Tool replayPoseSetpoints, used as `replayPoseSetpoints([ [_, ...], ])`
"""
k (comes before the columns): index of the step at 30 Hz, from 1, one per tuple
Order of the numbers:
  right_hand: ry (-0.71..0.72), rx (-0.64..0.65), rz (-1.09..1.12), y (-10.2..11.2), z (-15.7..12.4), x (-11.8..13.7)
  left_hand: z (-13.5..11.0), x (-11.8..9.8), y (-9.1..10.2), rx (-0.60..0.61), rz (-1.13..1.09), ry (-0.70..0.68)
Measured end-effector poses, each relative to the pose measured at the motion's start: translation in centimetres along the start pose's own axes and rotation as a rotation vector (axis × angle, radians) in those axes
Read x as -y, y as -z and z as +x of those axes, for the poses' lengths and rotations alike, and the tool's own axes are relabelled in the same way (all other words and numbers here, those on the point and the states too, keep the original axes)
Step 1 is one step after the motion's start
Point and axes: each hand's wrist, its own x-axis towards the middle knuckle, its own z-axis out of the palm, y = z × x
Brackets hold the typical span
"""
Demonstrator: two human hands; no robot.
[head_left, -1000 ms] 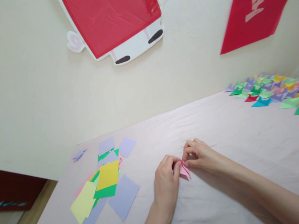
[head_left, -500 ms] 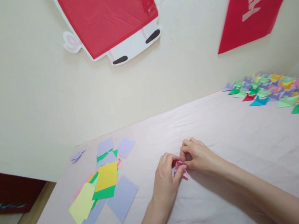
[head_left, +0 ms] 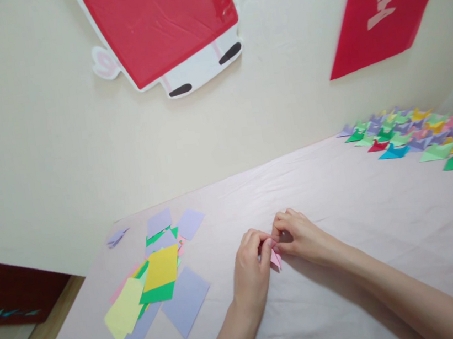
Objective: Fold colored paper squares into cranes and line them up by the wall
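Both hands meet at the middle of the pale pink table (head_left: 362,218), pinching a small folded pink paper piece (head_left: 275,258). My left hand (head_left: 251,270) curls its fingers round the piece's left side. My right hand (head_left: 302,236) is closed on its upper right edge, thumb and fingers pressed together. Most of the paper is hidden between the fingers; only a pink tip shows below them.
A loose pile of flat coloured paper sheets (head_left: 158,281) lies to the left. Several folded paper shapes (head_left: 418,138) are spread at the far right by the wall. A small purple folded piece (head_left: 117,237) sits at the far left edge. Red posters hang on the wall.
The pink paper has been folded smaller and now shows less between the fingers. Both hands stay almost in place.
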Motion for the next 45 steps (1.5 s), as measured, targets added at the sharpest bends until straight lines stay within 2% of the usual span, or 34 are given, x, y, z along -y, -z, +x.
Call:
replayPoseSetpoints([
  [4, 0.013, -0.136, 0.198, -0.1, 0.2, -0.3, -0.1, -0.2, -0.3, -0.117, -0.18, 0.162],
  [7, 0.024, -0.211, 0.32, -0.4, 0.2, -0.4, -0.2, -0.2, -0.9, -0.073, -0.437, 0.307],
  [10, 0.041, -0.241, 0.315, -0.7, 0.1, -0.1, -0.1, -0.2, -1.5, -0.034, -0.598, 0.385],
  [15, 0.244, -0.305, -0.063, -0.7, -0.2, 1.0, 0.1, 0.2, -1.6, -0.019, -0.514, 0.274],
  [18, 0.315, -0.279, -0.168, -0.6, -0.3, 1.3, 0.1, 0.2, -1.5, 0.007, -0.465, 0.234],
  [21, 0.295, -0.235, -0.087, -0.6, -0.4, 1.2, 0.0, 0.1, -1.6, 0.02, -0.459, 0.24],
  [28, 0.192, -0.161, 0.285, -0.5, -0.4, 0.6, 0.2, 0.3, -1.7, 0.06, -0.567, 0.339],
  [35, 0.05, -0.095, 0.459, -0.5, -0.4, 0.8, 0.0, -0.2, -1.6, 0.066, -0.546, 0.315],
  [39, 0.031, -0.056, 0.623, -0.6, -0.6, 0.7, -0.2, -0.3, -1.5, 0.063, -0.502, 0.297],
  [42, 0.043, -0.047, 0.654, -0.7, -0.7, 0.6, -0.4, -0.3, -1.4, 0.033, -0.435, 0.3],
  [45, 0.056, -0.102, 0.57, -0.8, -0.7, 0.6, -0.5, -0.4, -1.2, -0.009, -0.308, 0.297],
])
